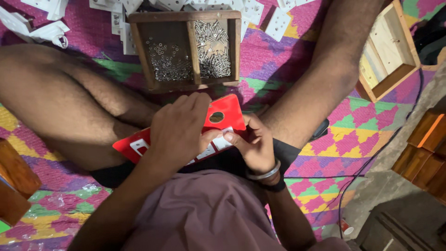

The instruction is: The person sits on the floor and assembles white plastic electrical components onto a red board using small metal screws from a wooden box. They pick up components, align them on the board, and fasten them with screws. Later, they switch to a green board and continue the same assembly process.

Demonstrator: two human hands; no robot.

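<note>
Both hands (179, 132) (253, 144) grip glossy red plate (225, 114) w/ cutouts.

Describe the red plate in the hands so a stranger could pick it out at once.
Start at the wooden tray of screws and nuts on the patterned mat; just below it, both hands meet over the lap. The left hand and right hand grip a flat red plate. It alone is glossy red, with a round hole and rectangular cut-outs.

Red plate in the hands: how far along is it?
Done: a white insert sits in the red plate near its left end. In hand: left hand and right hand press another white piece in. Left: the round hole is open; screws remain in the wooden tray.
</note>
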